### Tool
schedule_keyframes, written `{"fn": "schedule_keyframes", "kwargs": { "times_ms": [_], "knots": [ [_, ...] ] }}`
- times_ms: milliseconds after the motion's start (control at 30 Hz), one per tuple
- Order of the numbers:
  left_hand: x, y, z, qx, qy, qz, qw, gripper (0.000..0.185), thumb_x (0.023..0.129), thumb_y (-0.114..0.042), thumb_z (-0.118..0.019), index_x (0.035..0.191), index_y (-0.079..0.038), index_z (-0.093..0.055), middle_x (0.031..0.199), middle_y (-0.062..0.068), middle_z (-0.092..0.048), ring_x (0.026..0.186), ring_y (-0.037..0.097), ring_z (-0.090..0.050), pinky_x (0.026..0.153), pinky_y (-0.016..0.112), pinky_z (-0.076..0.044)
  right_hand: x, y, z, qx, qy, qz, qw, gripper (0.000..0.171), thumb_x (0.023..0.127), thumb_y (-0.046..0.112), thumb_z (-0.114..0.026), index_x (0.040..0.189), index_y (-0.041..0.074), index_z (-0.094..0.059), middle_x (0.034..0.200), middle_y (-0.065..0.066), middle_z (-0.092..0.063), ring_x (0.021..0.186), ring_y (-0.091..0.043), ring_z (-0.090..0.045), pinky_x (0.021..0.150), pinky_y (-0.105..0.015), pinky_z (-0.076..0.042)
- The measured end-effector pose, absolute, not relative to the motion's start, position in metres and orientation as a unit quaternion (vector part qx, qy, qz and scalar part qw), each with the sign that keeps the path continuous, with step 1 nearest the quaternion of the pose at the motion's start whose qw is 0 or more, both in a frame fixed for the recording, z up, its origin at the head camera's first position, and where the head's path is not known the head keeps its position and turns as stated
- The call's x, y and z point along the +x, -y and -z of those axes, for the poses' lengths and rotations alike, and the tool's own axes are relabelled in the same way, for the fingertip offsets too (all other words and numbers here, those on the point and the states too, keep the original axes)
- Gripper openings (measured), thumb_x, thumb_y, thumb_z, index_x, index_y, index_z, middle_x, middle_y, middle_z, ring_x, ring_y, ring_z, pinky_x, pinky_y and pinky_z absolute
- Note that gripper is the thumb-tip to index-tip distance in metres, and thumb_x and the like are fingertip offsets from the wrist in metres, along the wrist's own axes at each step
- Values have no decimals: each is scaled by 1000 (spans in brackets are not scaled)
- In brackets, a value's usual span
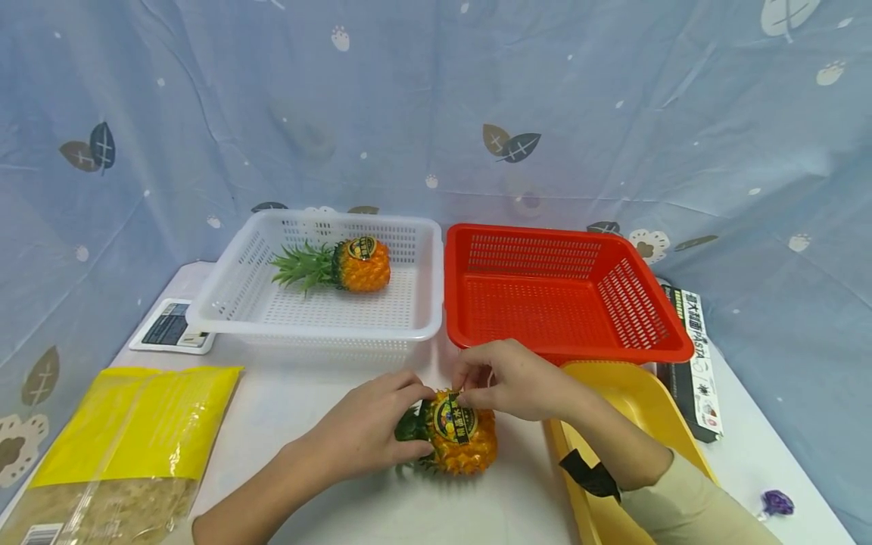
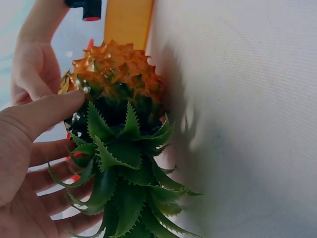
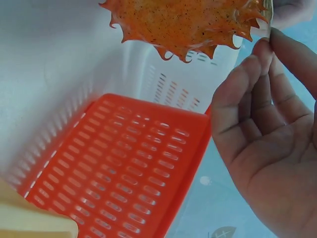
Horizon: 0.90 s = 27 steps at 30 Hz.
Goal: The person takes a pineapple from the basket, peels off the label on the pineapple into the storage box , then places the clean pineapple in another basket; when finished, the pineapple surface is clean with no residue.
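The pineapple [image 1: 458,440] lies on its side, small and orange-yellow, its spiky green leaves [image 2: 126,173] pointing into the left hand [image 1: 371,431] that cups the crown end. A round dark label [image 1: 454,421] sits on its upper side, right under the fingertips [image 1: 470,397] of the right hand [image 1: 514,380].

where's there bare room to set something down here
The red basket is bare inside. Bare table lies between the yellow bag and left hand. Crowded around the near pineapple, where the right hand works.
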<state>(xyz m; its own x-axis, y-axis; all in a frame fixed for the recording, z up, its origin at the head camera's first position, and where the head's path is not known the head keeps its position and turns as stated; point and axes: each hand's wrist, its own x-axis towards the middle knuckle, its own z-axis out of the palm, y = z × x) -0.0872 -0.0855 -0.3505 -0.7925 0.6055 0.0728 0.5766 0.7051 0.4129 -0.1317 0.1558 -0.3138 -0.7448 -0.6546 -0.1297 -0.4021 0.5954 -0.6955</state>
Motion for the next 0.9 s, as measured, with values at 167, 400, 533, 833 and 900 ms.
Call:
{"fn": "schedule_keyframes", "kwargs": {
  "times_ms": [167,400,533,833,900],
  "knots": [
    [-87,86,351,318,-923,-214,36,53,82,-38,-87,125,-13,-70,110,-5,-63,99,12,-63,88,34,-58,-134,-159,314,-304,-853,364,217,7,93,11,-76,93,17,-72,82,5,-66,78,-14,-62,69,-27,-60],
    [-87,86,352,315,-923,-219,37,52,82,-38,-87,125,-13,-70,111,-5,-64,100,12,-64,89,36,-58,-137,-167,314,-286,-815,432,258,4,94,12,-74,95,11,-70,82,-4,-67,69,-22,-68,67,-38,-63],
    [-88,86,352,311,-924,-219,42,53,82,-39,-87,125,-13,-70,111,-4,-64,100,13,-64,90,37,-58,-138,-172,312,-273,-800,460,271,6,94,13,-74,97,10,-70,85,-8,-68,70,-25,-70,69,-40,-64],
    [-89,86,353,313,-924,-216,42,54,82,-39,-87,126,-13,-70,112,-2,-64,101,14,-64,91,37,-58,-137,-187,306,-252,-785,486,290,8,96,15,-73,101,10,-69,89,-11,-69,70,-26,-69,67,-41,-64],
    [-89,86,353,314,-924,-214,41,54,82,-39,-86,126,-13,-70,113,-2,-65,101,14,-64,91,38,-58,-136,-192,305,-247,-785,489,290,9,96,15,-73,101,9,-69,90,-12,-69,69,-26,-69,66,-41,-64]
  ]
}}
